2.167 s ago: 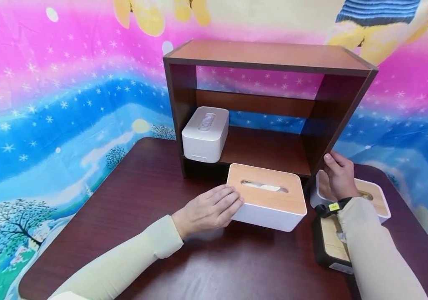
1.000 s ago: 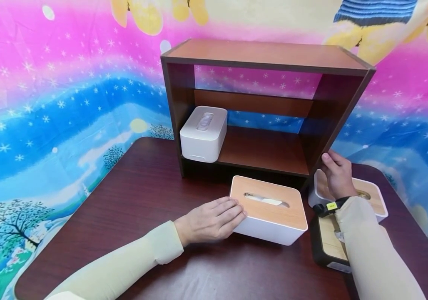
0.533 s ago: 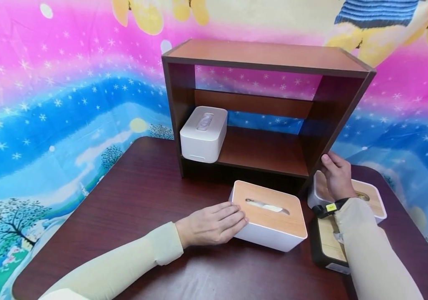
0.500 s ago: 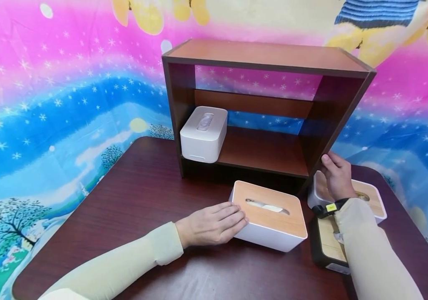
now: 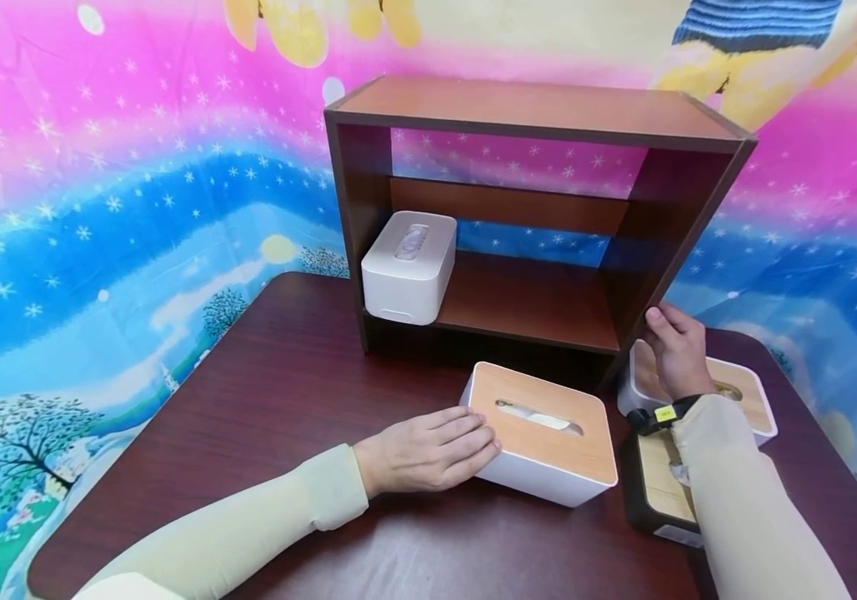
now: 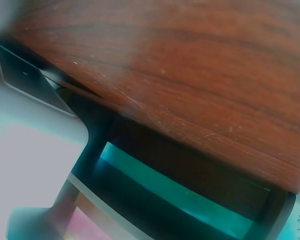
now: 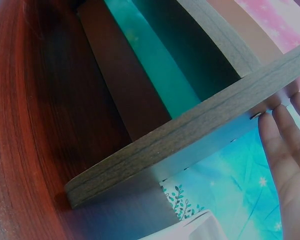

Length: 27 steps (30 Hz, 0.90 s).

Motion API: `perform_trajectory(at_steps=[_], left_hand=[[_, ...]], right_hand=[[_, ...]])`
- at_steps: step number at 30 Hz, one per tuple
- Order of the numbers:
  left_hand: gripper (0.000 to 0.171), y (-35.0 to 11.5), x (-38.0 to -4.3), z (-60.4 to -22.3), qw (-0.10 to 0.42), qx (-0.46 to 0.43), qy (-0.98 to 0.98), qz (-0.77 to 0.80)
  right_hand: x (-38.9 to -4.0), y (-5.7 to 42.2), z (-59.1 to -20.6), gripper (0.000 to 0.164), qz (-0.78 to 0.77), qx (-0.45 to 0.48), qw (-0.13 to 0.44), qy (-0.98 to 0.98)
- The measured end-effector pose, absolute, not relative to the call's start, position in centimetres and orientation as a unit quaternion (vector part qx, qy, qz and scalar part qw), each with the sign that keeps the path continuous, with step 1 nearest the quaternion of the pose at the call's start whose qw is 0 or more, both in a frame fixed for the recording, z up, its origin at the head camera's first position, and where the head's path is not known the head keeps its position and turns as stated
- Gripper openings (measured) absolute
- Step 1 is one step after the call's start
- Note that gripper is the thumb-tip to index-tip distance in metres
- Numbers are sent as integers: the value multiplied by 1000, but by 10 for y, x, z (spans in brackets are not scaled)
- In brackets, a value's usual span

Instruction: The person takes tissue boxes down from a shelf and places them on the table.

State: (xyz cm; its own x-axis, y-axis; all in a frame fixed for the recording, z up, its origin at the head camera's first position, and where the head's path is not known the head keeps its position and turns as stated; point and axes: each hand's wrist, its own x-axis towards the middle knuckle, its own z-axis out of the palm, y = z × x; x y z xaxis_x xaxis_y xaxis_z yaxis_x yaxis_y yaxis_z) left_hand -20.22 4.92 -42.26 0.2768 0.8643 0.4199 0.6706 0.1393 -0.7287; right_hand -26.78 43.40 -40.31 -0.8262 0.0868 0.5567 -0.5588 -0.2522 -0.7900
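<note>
Since the earliest frame, the wood-lidded box (image 5: 544, 448) has come away from the shelf unit (image 5: 533, 108) toward me, and it now lies in front of it, toward the right half, over the table (image 5: 278, 358). White paper (image 5: 546, 421) shows in its slot; I can't make out more of what it holds, nor whether its base sits quite flat. The left hand (image 5: 428, 454) has travelled only slightly, with its fingers over the box's left end; the thumb is hidden from me, so I cannot tell whether it grips or merely touches.

Inside the shelf unit, the pale box (image 5: 408, 279) stands at the left end of the lower board, as before, with something whitish in its slot. Outside, just to the right, a second white box (image 5: 751, 392) sits partly behind the right hand (image 5: 676, 354); nearer me is the dark box (image 5: 664, 492), a tuft (image 5: 679, 475) poking from its top. From the wrist view I see the right hand's fingers extended, tips touching the shelf unit's outer right side, just where they were.
</note>
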Motion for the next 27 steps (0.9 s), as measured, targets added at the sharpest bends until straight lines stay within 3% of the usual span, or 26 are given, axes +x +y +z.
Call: perform_trajectory(at_steps=[8,27], left_hand=[[34,53,-208,-442,411,-641,-639,106],[31,52,-206,-444,379,-649,-651,103]], right_hand=[[-269,436,-405,34,773,219,209,-557],[-269,434,-403,33,768,210,209,-568]])
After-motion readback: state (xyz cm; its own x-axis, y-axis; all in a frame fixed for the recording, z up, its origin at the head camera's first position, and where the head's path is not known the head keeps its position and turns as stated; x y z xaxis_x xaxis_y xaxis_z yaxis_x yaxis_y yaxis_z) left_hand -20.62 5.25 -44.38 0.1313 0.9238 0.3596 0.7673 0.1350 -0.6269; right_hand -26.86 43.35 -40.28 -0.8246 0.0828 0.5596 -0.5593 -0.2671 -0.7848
